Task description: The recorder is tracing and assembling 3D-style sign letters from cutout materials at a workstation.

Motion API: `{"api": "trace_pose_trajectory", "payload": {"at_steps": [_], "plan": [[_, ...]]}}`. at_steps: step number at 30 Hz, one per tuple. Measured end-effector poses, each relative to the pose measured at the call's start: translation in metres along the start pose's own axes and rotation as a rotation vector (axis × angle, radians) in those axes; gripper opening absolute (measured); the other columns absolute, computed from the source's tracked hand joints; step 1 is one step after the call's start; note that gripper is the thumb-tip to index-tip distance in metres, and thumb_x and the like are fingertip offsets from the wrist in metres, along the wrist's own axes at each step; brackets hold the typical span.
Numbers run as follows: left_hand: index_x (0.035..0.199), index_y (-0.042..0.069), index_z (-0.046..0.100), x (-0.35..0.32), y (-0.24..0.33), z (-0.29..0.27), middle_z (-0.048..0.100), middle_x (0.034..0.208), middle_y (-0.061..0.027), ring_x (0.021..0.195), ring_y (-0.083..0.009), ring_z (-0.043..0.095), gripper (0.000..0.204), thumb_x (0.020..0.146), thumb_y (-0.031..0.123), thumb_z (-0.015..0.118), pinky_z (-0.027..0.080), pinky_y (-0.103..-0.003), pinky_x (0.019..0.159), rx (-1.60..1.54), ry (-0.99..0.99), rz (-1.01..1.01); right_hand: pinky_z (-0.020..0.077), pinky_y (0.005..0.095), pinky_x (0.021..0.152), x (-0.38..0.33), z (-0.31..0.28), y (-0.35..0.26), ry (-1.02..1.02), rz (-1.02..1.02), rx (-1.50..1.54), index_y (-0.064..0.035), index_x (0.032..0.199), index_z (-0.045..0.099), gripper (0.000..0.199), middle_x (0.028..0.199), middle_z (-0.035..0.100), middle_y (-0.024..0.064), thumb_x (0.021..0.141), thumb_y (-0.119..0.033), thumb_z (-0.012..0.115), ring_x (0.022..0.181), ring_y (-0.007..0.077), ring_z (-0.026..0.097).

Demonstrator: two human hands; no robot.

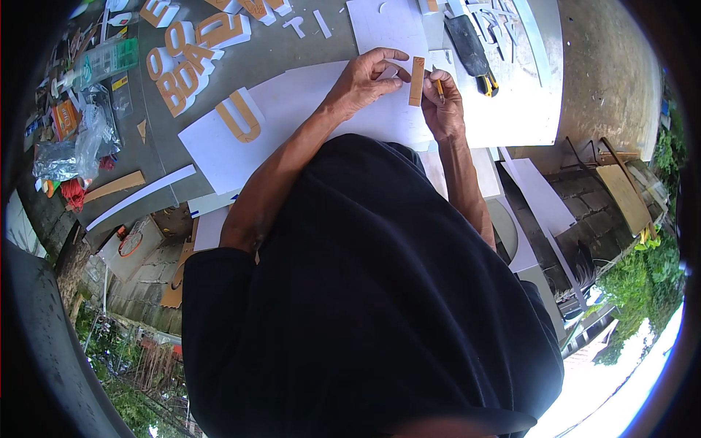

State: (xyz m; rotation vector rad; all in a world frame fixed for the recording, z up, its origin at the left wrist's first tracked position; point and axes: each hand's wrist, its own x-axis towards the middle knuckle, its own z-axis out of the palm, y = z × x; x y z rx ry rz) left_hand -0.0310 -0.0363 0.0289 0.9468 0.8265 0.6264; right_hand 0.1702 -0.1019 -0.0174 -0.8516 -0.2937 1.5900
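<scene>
A narrow brown strip [417,82] with pencil-like marks stands out against the white sheet [307,91], between my two hands. On its left, my left hand [367,82] has its fingers apart and curved, the fingertips close to the strip; whether they touch it I cannot tell. My right hand [447,109], right of the strip, is closed round a short yellow pencil [439,89]. A U-shaped piece [239,117] with a brown face and white sides lies on the sheet's left part, beyond my left forearm.
Several brown-faced letter cut-outs [191,62] cover the table's far left. A black and yellow cutter knife [471,55] and thin white offcuts [500,22] lie at far right. Plastic bags [87,142] and a green-and-clear box [109,62] crowd the left edge, near a curved white strip [139,196].
</scene>
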Motion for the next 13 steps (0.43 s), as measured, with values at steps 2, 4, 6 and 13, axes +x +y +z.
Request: {"api": "trace_pose_trajectory", "payload": {"at_steps": [2, 4, 6, 13], "plan": [[0.130, 0.005, 0.061, -0.001, 0.009, 0.003, 0.071, 0.102, -0.0047, 0.071, -0.0022, 0.052, 0.041, 0.090, 0.002, 0.069, 0.040, -0.019, 0.055, -0.019, 0.003, 0.029, 0.0524, 0.0293, 0.091, 0.001, 0.007, -0.006, -0.017, 0.012, 0.026, -0.0092, 0.106, 0.066, 0.018, 0.111, 0.069, 0.0081, 0.095, 0.005, 0.064, 0.101, 0.0153, 0.065], [0.132, 0.003, 0.060, -0.003, 0.015, 0.002, 0.071, 0.105, -0.0049, 0.072, -0.0019, 0.052, 0.042, 0.091, 0.004, 0.071, 0.040, -0.018, 0.056, 0.016, -0.053, 0.051, 0.0524, 0.0299, 0.092, 0.001, 0.011, -0.011, -0.038, 0.024, 0.053, -0.0095, 0.106, 0.066, 0.018, 0.111, 0.069, 0.0082, 0.095, 0.004, 0.064, 0.102, 0.0160, 0.065], [0.133, 0.004, 0.060, -0.003, 0.017, 0.004, 0.070, 0.107, -0.0053, 0.075, -0.0029, 0.053, 0.045, 0.090, 0.008, 0.073, 0.043, -0.019, 0.058, 0.035, -0.053, 0.068, 0.0535, 0.0317, 0.093, 0.002, 0.013, -0.014, -0.065, 0.035, 0.074, -0.0096, 0.106, 0.066, 0.017, 0.111, 0.069, 0.0076, 0.096, 0.004, 0.063, 0.103, 0.0173, 0.066], [0.138, 0.010, 0.059, -0.013, 0.023, 0.019, 0.064, 0.122, -0.0080, 0.108, -0.0103, 0.056, 0.067, 0.081, 0.030, 0.087, 0.052, -0.022, 0.082, 0.402, 0.098, 0.155, 0.0563, 0.0352, 0.092, 0.006, 0.026, -0.008, 0.033, -0.032, -0.027, -0.0093, 0.106, 0.066, 0.016, 0.109, 0.068, 0.0065, 0.096, 0.003, 0.063, 0.103, 0.0200, 0.067]]}}
